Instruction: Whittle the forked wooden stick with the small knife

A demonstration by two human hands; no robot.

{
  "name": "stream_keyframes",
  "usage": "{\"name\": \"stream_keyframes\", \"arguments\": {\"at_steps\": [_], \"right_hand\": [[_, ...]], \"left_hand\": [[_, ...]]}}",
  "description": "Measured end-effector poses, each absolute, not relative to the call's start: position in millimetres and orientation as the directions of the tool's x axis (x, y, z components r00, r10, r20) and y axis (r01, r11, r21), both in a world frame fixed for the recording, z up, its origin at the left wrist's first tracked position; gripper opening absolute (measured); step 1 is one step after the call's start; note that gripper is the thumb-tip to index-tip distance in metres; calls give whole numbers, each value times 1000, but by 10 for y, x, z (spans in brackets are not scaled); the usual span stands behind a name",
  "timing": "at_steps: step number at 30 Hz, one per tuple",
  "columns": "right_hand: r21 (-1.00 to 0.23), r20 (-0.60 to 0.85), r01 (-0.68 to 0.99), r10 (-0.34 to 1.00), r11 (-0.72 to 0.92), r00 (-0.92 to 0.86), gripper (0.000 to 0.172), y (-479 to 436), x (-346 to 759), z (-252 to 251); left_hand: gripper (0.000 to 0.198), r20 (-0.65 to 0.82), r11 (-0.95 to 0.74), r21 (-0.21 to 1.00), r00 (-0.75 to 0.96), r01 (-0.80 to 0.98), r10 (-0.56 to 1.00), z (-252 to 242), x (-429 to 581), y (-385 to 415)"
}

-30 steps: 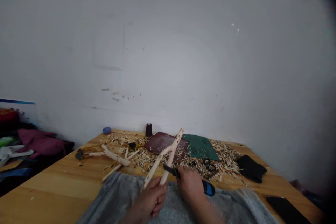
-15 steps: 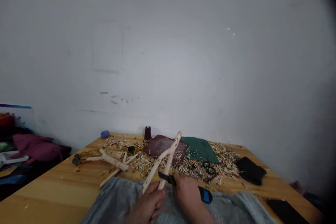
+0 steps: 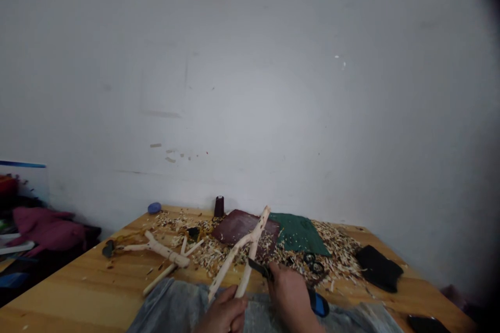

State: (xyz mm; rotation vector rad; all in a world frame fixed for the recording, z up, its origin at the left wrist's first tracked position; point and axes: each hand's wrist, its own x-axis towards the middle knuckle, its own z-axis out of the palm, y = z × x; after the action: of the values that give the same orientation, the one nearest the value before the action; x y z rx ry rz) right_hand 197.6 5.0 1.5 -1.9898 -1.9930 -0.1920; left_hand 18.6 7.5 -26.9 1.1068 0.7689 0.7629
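My left hand (image 3: 226, 311) is closed around the lower end of a peeled forked branch (image 3: 253, 242), whose fork points down toward me and whose single stem points up and away. In my right hand (image 3: 291, 294) is a knife (image 3: 319, 304) with a black and blue handle. Its dark blade lies against or very close to the right prong of the fork; contact is hard to make out. Grey cloth (image 3: 167, 304) spreads beneath both hands at the table's front edge.
Wood shavings (image 3: 339, 244) cover much of the wooden table (image 3: 78, 294). A maroon sheet (image 3: 238, 226), a green sheet (image 3: 299, 234), scissors (image 3: 314, 264) and a thread spool (image 3: 219, 207) lie farther back. Other peeled branches (image 3: 167, 254) sit left; a black flat piece (image 3: 378, 268) and phone (image 3: 425, 324) sit right.
The knife blade has moved right, from across the right prong to its edge, together with my right hand. The whole view has shifted slightly, so things appear lower.
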Motion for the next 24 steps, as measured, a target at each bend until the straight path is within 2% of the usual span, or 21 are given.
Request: {"name": "stream_keyframes", "arguments": {"at_steps": [8,12,14,19,24], "right_hand": [[-167,329,983,944,71,-13,21,-50,1816,15],[-195,353,974,935,119,-43,50,-55,1825,-3],[-190,355,973,933,131,-56,56,-52,1828,-11],[-194,381,966,921,172,-88,45,-27,1839,-38],[-210,372,963,924,172,-84,42,3,1853,-76]], "left_hand": [[32,-145,237,959,456,-153,878,-181,188,-44],[31,-144,228,965,473,-126,869,-109,193,-81],[32,-159,238,964,461,-116,873,-98,193,-75],[32,-141,223,965,443,-139,886,-121,194,-63],[34,-133,217,965,440,-147,888,-182,200,-32]]}}
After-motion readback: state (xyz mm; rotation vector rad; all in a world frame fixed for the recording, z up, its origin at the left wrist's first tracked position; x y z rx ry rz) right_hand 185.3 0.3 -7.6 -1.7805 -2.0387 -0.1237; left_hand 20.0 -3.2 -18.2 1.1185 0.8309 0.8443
